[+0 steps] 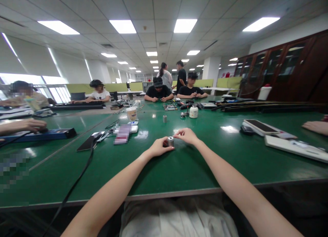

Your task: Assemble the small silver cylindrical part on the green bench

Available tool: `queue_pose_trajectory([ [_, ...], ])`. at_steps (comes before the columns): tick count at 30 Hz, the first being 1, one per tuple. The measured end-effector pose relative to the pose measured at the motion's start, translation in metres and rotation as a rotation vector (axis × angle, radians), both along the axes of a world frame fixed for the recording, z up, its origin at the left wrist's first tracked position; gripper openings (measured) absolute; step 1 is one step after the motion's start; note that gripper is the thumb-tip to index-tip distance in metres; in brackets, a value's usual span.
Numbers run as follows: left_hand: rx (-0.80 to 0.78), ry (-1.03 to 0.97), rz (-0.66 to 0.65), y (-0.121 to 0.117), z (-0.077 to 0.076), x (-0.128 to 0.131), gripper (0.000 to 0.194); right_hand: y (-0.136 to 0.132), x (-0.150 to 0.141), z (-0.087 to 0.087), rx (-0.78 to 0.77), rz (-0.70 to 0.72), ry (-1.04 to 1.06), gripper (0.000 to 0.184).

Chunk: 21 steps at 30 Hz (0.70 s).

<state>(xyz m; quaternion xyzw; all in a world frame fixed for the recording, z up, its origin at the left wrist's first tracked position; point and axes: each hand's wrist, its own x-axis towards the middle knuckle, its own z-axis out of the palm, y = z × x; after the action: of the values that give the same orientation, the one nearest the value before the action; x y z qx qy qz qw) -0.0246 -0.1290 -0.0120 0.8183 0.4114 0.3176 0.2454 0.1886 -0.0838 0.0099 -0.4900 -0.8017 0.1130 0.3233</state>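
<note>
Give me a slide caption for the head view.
Both hands, left and right, grip a small metal cylinder on a green table.

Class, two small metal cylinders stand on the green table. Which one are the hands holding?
The nearer small metal cylinder, gripped between the left hand and right hand. The other cylinder stands untouched, farther back.

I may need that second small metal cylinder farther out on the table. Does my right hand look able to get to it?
Probably yes: bare green table lies between the right hand and the metal cylinder, though that hand now touches another cylinder.

Green table; on it a metal cylinder, white jar, paper cup, phone, black cable
</note>
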Motion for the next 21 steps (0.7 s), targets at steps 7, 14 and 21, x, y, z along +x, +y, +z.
queue_pose_trajectory([
  [7, -0.028, -0.015, -0.013, 0.002, -0.002, -0.001, 0.049, 0.01, 0.011, -0.01, -0.138, 0.106, -0.065, 0.04],
  [14, -0.042, 0.008, 0.039, 0.003, 0.0, 0.002, 0.048, 0.011, 0.017, -0.012, -0.23, 0.199, -0.074, 0.042],
  [21, -0.081, -0.003, 0.027, 0.005, 0.002, 0.003, 0.043, 0.009, 0.009, -0.003, -0.121, 0.157, 0.066, 0.035],
])
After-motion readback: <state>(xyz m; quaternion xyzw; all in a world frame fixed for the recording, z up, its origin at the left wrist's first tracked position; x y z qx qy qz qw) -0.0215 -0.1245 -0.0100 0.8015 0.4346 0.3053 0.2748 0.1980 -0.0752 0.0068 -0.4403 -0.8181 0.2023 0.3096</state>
